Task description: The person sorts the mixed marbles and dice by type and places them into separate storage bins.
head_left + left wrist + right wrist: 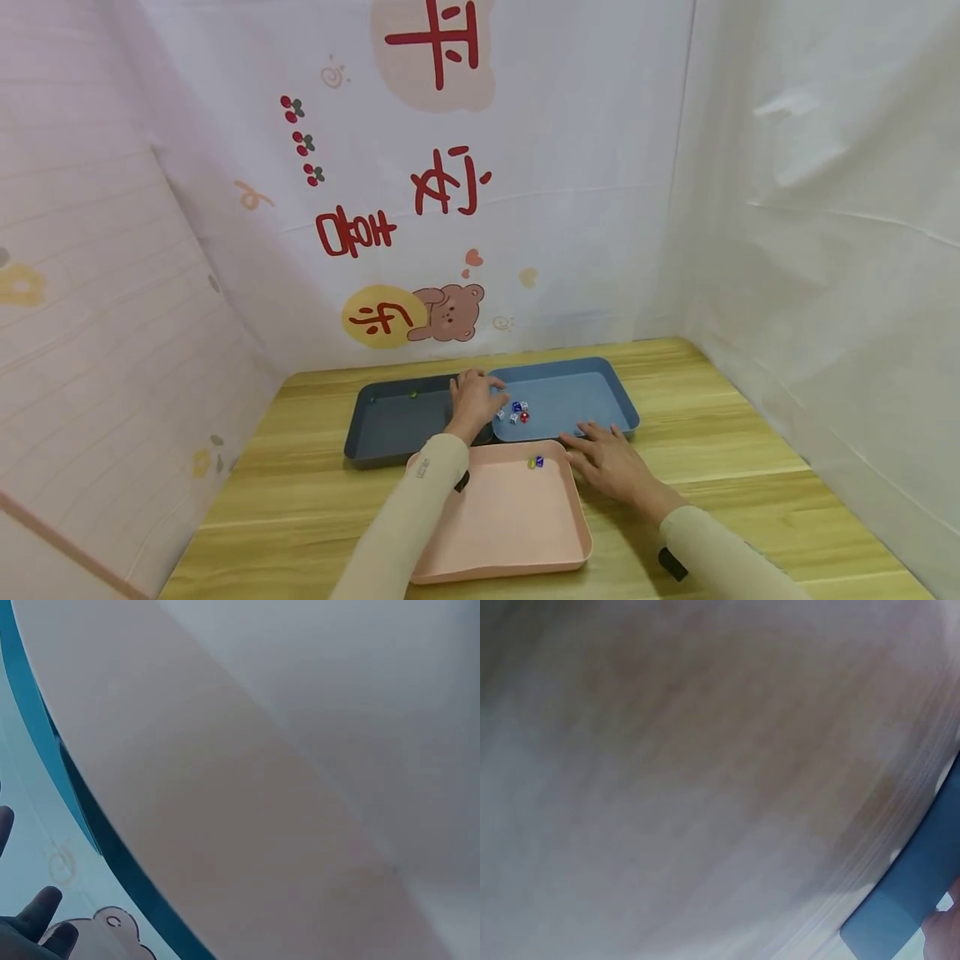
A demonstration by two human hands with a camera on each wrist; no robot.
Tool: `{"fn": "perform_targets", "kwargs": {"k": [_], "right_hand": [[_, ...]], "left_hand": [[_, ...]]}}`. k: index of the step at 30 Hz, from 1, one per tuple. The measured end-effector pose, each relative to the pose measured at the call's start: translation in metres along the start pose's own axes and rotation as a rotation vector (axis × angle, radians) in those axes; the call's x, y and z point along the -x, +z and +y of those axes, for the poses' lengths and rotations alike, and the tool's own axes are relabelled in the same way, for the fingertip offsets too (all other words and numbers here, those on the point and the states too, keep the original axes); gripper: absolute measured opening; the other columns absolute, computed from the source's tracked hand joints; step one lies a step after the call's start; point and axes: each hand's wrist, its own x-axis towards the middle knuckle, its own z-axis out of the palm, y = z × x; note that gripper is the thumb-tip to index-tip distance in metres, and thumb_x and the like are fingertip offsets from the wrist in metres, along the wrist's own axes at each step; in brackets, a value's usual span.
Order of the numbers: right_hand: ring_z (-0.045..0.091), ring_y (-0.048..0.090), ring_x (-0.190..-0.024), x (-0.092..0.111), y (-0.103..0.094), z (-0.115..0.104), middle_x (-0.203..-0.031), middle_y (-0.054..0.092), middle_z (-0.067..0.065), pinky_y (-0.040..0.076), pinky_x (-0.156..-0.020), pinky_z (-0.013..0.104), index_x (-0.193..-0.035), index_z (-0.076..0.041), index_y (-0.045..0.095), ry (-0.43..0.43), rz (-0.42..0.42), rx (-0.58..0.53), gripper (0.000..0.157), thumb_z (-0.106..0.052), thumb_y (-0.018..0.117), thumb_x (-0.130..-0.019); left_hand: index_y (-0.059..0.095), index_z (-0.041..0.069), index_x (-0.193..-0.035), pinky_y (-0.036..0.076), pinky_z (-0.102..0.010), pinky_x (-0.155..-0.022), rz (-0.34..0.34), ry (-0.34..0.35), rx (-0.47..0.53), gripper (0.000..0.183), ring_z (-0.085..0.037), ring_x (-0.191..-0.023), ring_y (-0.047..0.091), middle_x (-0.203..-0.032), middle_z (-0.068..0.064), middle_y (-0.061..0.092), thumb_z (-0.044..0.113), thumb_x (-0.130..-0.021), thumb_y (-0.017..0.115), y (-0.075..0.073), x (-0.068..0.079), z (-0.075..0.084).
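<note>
My left hand [476, 402] reaches over the dark grey tray [375, 446], where it meets the blue tray [577, 396]. Its fingers are loosely bent and spread, close to several small dice; I see nothing held, though the palm side is hidden. A blue die [517, 407], a red die [525, 417] and some clear ones lie in the blue tray. Some fingers [41, 911] of this hand show in the left wrist view. Near the blue tray's front edge and the pink tray's [502, 517] right corner, my right hand [611, 462] lies with its fingers extended.
A yellow-green piece [532, 462] and a blue die [540, 461] sit in the pink tray's far right corner. One green piece [414, 394] lies in the dark grey tray. Beneath is a wood-grain table [720, 467]; white printed curtains [570, 208] enclose its sides and back.
</note>
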Motion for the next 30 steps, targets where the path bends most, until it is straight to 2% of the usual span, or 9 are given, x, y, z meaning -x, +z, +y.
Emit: {"fn": "perform_targets", "kwargs": {"k": [6,11,22,30], "right_hand": [[0.047,0.041,-0.135,-0.001,-0.003,-0.001,-0.142,0.050,0.024,0.023,-0.108,0.071,-0.138,-0.016,0.061,-0.001,-0.003,0.007,0.042,-0.037,0.055,-0.102],[0.048,0.040,-0.135,-0.001,-0.005,-0.002,-0.143,0.050,0.024,0.022,-0.108,0.071,-0.138,-0.016,0.061,0.007,-0.010,0.002,0.043,-0.037,0.055,-0.102],[0.046,0.039,-0.136,0.000,-0.003,-0.004,-0.144,0.050,0.022,0.021,-0.109,0.070,-0.139,-0.017,0.060,0.024,-0.028,0.015,0.044,-0.040,0.052,-0.103],[0.047,0.040,-0.136,0.001,0.000,-0.006,-0.143,0.050,0.023,0.021,-0.109,0.071,-0.139,-0.017,0.061,0.025,-0.015,0.016,0.043,-0.038,0.054,-0.102]], "left_hand": [[0.077,0.018,-0.109,0.008,-0.063,-0.116,-0.023,0.031,0.036,0.022,-0.036,-0.141,0.030,-0.146,-0.015,0.047,0.031,-0.092,0.073,-0.002,0.008,0.004],[0.078,0.017,-0.107,0.010,-0.065,-0.115,-0.038,0.083,0.050,0.020,-0.037,-0.141,0.031,-0.146,-0.015,0.047,0.029,-0.091,0.074,-0.004,0.020,0.006],[0.078,0.017,-0.102,0.013,-0.063,-0.115,-0.100,0.130,0.081,0.016,-0.039,-0.140,0.031,-0.144,-0.014,0.048,0.028,-0.092,0.073,-0.002,0.046,0.002],[0.079,0.023,-0.101,0.016,-0.062,-0.115,-0.132,0.175,0.008,0.016,-0.037,-0.138,0.033,-0.142,-0.012,0.049,0.032,-0.088,0.077,0.005,0.064,0.006]]}}
